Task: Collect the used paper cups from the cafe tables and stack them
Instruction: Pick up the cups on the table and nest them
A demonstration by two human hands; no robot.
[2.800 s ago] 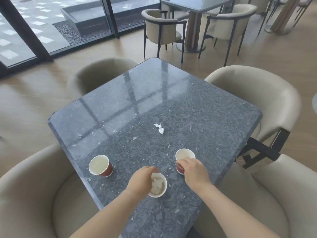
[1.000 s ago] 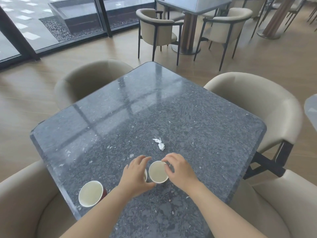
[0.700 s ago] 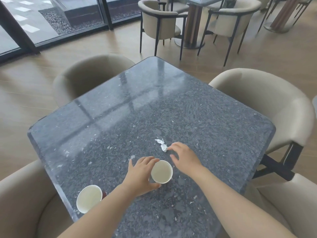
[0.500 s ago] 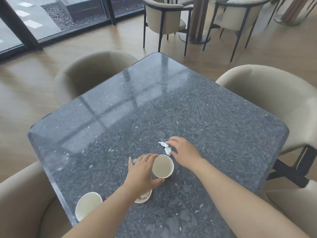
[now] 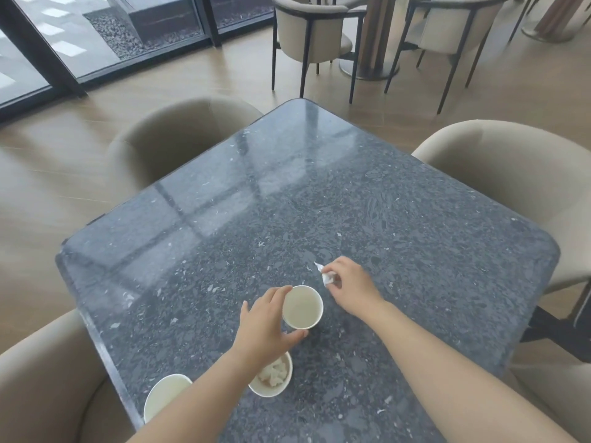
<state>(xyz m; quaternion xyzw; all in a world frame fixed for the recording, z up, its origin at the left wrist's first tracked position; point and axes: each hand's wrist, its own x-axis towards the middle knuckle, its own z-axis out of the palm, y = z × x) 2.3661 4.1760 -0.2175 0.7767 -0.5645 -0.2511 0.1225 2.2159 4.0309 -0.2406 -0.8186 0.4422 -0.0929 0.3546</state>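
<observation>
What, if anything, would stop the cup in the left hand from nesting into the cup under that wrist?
Crumpled tissue sits inside the lower cup; it would likely keep the held cup from seating fully.

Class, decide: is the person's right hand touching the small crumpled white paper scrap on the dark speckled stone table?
Touching. The head view shows the right hand pinching the crumpled white paper scrap between thumb and fingertips.

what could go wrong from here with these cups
The edge cup sits at the table rim beside the left forearm; a sweep could knock it off. The tissue cup is stuffed, so the empty cup in the left hand may not nest. The paper scrap pinched by the right hand could slip.
</observation>
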